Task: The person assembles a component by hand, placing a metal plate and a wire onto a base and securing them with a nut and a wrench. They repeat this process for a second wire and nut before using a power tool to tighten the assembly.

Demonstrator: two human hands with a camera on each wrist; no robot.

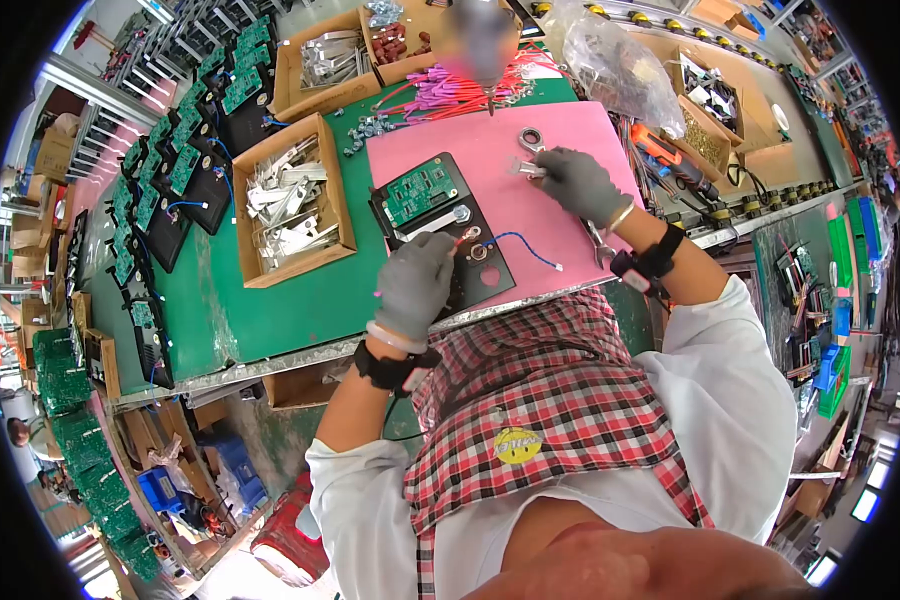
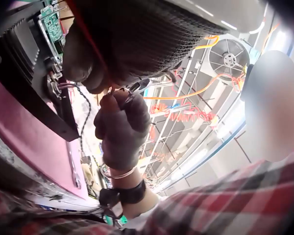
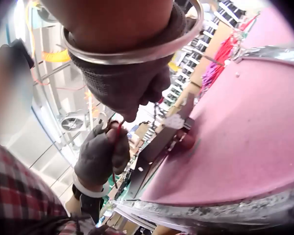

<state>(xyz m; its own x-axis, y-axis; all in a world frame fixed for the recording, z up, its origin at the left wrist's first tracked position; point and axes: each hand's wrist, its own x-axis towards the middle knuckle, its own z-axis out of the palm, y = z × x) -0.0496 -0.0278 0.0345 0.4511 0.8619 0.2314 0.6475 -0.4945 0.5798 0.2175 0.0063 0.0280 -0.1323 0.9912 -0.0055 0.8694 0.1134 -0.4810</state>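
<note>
My gloved left hand (image 1: 417,280) pinches a red wire (image 1: 461,240) with a ring terminal on its end, low over a black plate. The same red wire (image 3: 115,152) hangs from the left fingers in the right wrist view. On the black plate (image 1: 475,285) are a green circuit board (image 1: 418,194), a bolt, and a twisted blue wire (image 1: 520,237) trailing right. At the plate's upper right, my gloved right hand (image 1: 582,187) pinches a small shiny metal part (image 1: 527,168), its exact kind unclear. Just beyond it is a ring-ended wrench (image 1: 532,139).
A pink mat (image 1: 560,270) lies under the plate, with another wrench (image 1: 599,245) at its right edge. Left stands a cardboard box (image 1: 347,240) of metal brackets. Purple-red wires (image 1: 440,95) lie behind, and an orange power tool (image 1: 657,147) sits at right.
</note>
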